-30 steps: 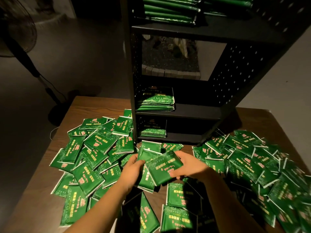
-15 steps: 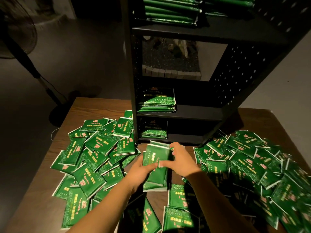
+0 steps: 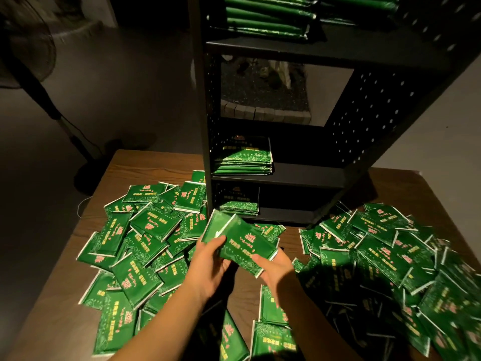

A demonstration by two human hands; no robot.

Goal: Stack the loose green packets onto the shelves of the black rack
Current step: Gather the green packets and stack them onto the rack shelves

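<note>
Both hands hold a small bundle of green packets just above the table, in front of the black rack. My left hand grips the bundle's left side, thumb on top. My right hand holds it from below on the right, thumb on the top packet. Loose green packets lie in a pile on the left and a larger pile on the right. The rack's middle shelf carries a short stack, the bottom shelf a thinner one, and the top shelf tall stacks.
The wooden table bears the rack and the packets. More packets lie near the front edge under my arms. A standing fan with a dark base is on the floor to the left.
The bundle was upright between my hands half a second ago; now it lies tilted flatter and angled to the right. My right hand has shifted from its top to underneath its right end.
</note>
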